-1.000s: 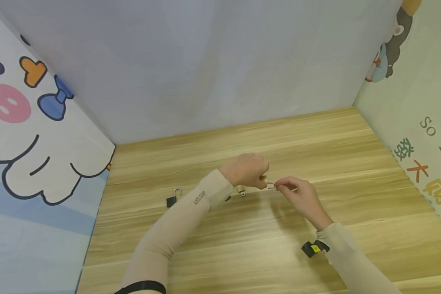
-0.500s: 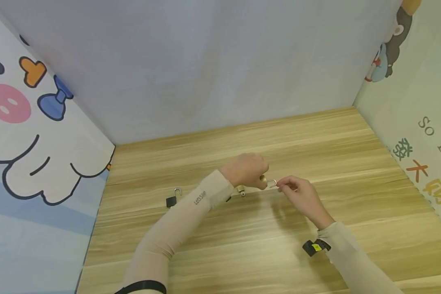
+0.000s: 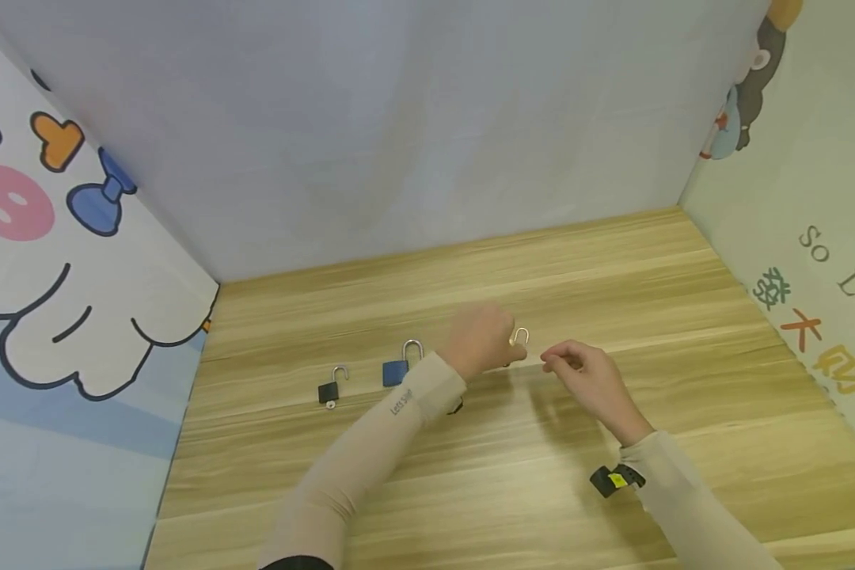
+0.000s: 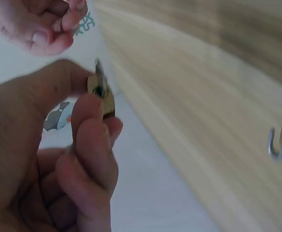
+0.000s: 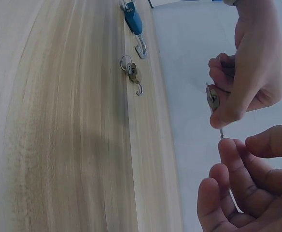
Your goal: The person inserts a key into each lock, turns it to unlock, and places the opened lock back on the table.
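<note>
My left hand (image 3: 479, 340) pinches a small brass padlock (image 4: 109, 103) between thumb and fingers. Its open silver shackle (image 3: 522, 329) sticks out past the fingers in the head view. Close by on the right is my right hand (image 3: 590, 384), fingers loosely bent and nothing visible between them. In the right wrist view its fingertips lie very near the shackle's end; contact is hard to judge. Another brass padlock (image 5: 135, 73), with a ring and an open shackle, lies on the table, hidden by the left hand or arm in the head view.
On the wood-grain table (image 3: 427, 507), a blue padlock (image 3: 395, 373) and a black padlock (image 3: 328, 391) lie left of the hands, both with raised shackles. Light fabric walls (image 3: 399, 142) bound the back and sides.
My left hand has turned the brass padlock, swinging its shackle away from the right fingers and toward the back wall. The left sleeve has shifted right, uncovering the blue padlock.
</note>
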Demonstrator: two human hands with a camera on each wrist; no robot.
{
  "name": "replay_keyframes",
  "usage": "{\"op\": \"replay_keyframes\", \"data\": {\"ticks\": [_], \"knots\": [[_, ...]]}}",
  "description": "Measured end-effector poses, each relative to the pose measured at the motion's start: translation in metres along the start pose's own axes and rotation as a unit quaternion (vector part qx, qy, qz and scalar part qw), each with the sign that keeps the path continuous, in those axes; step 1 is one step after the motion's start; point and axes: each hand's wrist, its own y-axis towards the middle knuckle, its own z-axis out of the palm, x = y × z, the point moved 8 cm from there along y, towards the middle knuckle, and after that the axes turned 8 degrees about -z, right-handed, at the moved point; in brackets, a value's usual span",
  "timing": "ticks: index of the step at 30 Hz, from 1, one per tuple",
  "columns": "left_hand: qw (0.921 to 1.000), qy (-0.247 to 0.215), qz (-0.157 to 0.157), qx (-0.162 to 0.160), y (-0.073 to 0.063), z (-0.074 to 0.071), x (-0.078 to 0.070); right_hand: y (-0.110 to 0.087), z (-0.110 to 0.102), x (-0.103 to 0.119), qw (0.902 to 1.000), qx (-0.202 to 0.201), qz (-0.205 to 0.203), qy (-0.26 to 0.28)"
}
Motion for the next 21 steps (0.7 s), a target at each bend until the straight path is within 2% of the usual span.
{"op": "replay_keyframes", "data": {"ticks": [3,6,10,13,16,19,21], "knots": [[0.9989,-0.017,-0.039,-0.019,0.001,0.005,0.001,0.000,-0.001,0.000,1.0000,0.003,0.005,-0.001],[0.9974,-0.017,-0.067,-0.021,0.003,0.010,0.001,-0.001,-0.001,-0.001,1.0000,0.005,0.002,-0.004],[0.9961,-0.013,-0.086,-0.018,0.005,0.015,0.000,-0.002,-0.003,-0.002,0.9999,0.001,-0.004,-0.014],[0.9953,-0.021,-0.089,-0.030,0.006,0.020,0.001,-0.003,-0.004,-0.002,0.9985,-0.003,-0.020,-0.050],[0.9950,-0.024,-0.089,-0.039,0.007,0.030,0.003,-0.004,-0.003,0.000,0.9910,0.000,-0.053,-0.123],[0.9943,-0.032,-0.093,-0.041,0.010,0.040,0.005,-0.006,-0.002,0.004,0.9770,0.002,-0.088,-0.194],[0.9937,-0.040,-0.096,-0.043,0.011,0.045,0.006,-0.008,-0.002,0.008,0.9694,0.002,-0.104,-0.223]]}}
